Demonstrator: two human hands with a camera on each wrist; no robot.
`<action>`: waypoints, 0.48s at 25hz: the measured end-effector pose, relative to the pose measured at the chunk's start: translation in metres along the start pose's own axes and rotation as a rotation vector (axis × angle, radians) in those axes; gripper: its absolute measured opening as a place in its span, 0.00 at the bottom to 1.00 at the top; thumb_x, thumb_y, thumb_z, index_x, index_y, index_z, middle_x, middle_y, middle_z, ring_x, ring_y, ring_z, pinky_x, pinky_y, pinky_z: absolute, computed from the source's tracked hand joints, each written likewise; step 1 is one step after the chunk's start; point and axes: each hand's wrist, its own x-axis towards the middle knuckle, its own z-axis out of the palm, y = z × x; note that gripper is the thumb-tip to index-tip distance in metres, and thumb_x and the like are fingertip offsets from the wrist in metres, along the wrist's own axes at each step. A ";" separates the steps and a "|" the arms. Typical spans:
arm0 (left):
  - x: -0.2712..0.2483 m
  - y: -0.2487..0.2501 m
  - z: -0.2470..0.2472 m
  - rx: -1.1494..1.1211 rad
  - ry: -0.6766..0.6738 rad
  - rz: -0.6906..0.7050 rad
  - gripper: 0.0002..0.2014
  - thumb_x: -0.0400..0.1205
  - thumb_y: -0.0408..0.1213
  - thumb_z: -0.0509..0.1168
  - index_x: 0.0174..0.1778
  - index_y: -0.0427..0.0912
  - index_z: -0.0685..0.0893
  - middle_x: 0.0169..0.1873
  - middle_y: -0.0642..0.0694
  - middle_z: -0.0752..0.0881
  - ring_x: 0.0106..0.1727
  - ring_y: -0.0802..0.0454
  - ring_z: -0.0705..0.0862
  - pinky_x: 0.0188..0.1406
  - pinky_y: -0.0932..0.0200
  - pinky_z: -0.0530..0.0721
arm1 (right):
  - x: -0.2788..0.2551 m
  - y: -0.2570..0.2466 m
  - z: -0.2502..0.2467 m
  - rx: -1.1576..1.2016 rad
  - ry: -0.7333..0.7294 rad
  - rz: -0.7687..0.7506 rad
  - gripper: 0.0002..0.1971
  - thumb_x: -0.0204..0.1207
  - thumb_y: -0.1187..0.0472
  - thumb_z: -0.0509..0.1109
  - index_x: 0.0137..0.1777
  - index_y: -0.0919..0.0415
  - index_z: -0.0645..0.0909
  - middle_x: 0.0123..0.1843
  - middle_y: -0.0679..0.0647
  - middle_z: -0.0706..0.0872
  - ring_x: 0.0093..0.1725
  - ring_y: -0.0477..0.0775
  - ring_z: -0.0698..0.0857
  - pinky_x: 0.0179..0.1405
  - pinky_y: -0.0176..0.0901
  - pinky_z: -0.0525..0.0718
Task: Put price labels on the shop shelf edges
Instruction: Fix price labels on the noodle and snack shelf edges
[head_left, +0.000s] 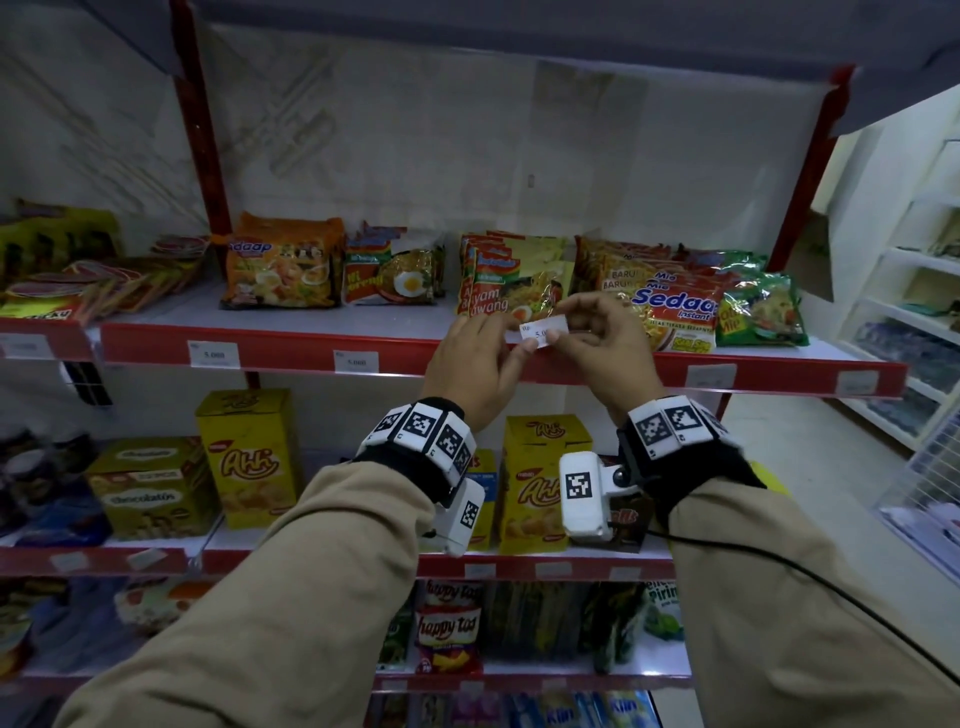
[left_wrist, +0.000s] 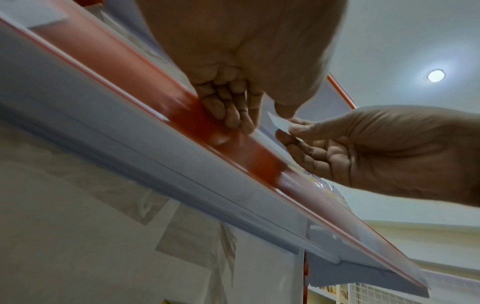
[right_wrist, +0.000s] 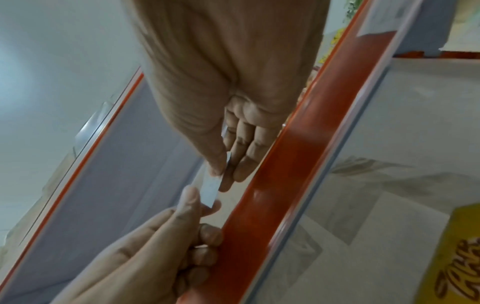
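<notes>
Pinching one white price label (head_left: 537, 332) together | left hand (head_left: 470, 371) and right hand (head_left: 605, 345) | just above red shelf edge (head_left: 291, 349) | noodle packets (head_left: 511, 278) behind.

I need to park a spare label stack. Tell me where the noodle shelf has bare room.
Bare board lies left of the orange Sedaap pack, and a front strip runs before the packs. From the hands rightward, packs crowd the edge.

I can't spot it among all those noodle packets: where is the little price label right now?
In the head view the price label is pinched between the left hand and right hand, just above the red shelf edge, before the noodle packets.
</notes>
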 end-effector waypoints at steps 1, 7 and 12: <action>0.000 0.000 0.000 0.010 -0.002 -0.003 0.15 0.85 0.48 0.58 0.59 0.41 0.80 0.47 0.44 0.82 0.52 0.46 0.75 0.45 0.55 0.71 | -0.002 0.002 0.002 -0.018 -0.013 -0.007 0.11 0.73 0.72 0.73 0.55 0.67 0.80 0.51 0.65 0.86 0.50 0.58 0.87 0.50 0.46 0.87; -0.001 -0.001 0.000 0.054 -0.003 0.017 0.09 0.85 0.43 0.60 0.50 0.41 0.80 0.47 0.45 0.80 0.51 0.47 0.74 0.43 0.56 0.71 | 0.002 0.000 -0.005 -0.506 -0.116 -0.233 0.05 0.77 0.65 0.70 0.49 0.58 0.85 0.45 0.49 0.88 0.39 0.37 0.82 0.39 0.25 0.78; -0.003 0.001 -0.006 0.000 -0.008 -0.008 0.10 0.83 0.41 0.61 0.58 0.44 0.78 0.44 0.48 0.81 0.51 0.49 0.76 0.44 0.55 0.75 | 0.005 0.001 -0.007 -0.524 -0.057 -0.256 0.04 0.77 0.65 0.69 0.46 0.56 0.85 0.42 0.46 0.87 0.42 0.39 0.82 0.43 0.30 0.79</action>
